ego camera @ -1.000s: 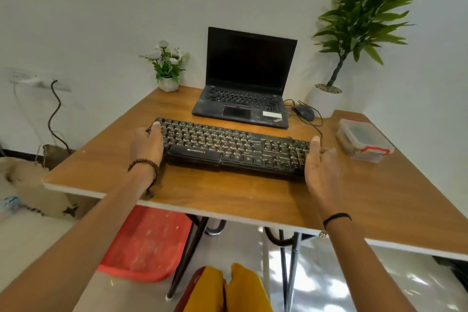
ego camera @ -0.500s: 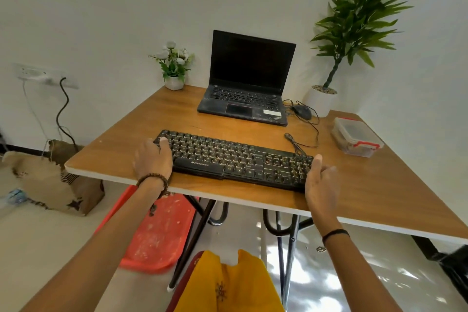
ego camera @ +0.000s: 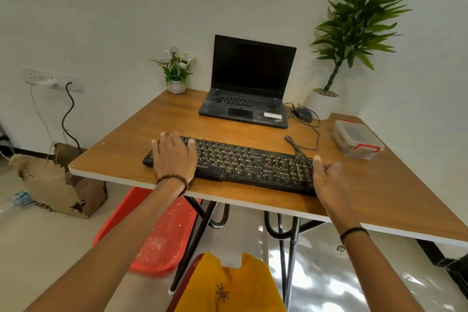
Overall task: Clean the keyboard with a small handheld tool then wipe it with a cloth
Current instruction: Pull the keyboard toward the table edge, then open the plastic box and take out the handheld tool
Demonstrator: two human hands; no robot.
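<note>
The keyboard [ego camera: 243,164] is lying along the desk's [ego camera: 379,190] near edge, its long axis running left to right. The left hand [ego camera: 174,157] is resting flat on its left end with fingers spread. The right hand [ego camera: 329,180] is touching its right end, fingers loose, gripping nothing.

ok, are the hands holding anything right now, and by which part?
Nothing is gripped. The left hand lies flat on the keyboard's left end; the right hand rests open against its right end.

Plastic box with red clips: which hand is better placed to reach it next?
Probably the right hand: it touches the keyboard's right end, near the plastic box; the left hand covers the opposite end.
</note>
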